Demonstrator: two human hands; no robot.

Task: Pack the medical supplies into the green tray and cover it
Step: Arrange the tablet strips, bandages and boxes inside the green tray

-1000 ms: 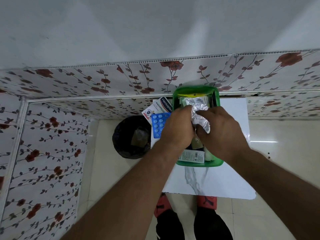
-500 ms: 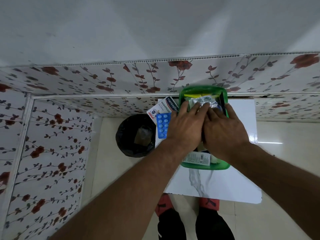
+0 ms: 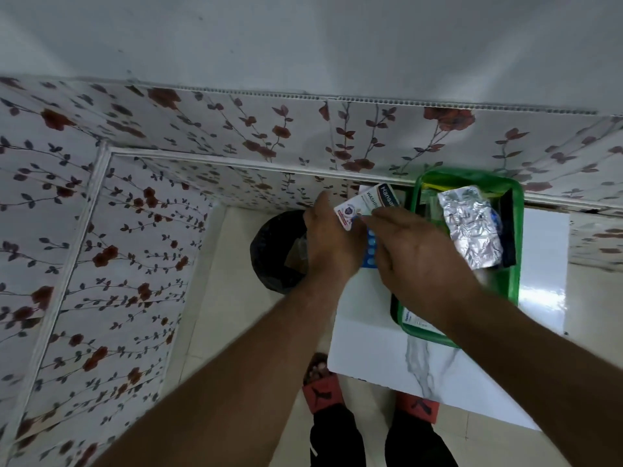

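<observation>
The green tray [image 3: 516, 251] stands on the white table, with a silver foil blister pack [image 3: 472, 230] lying on top of other supplies inside it. Left of the tray lies a white plaster box [image 3: 369, 202], and its near corner rests in my left hand [image 3: 332, 244], thumb raised beside it. A blue blister pack [image 3: 371, 246] shows between my two hands, mostly hidden. My right hand [image 3: 416, 261] is spread flat over it, with its fingertips at the box's edge. No cover for the tray is in sight.
The small white marble-look table [image 3: 421, 362] stands against a floral-papered wall. A black bin [image 3: 274, 252] sits on the floor just left of the table, under my left hand. My feet in red slippers [image 3: 322, 392] are below the table's near edge.
Both hands have left the foil pack lying in the tray and moved left to the plaster box and blue blister pack. The view has swung left.
</observation>
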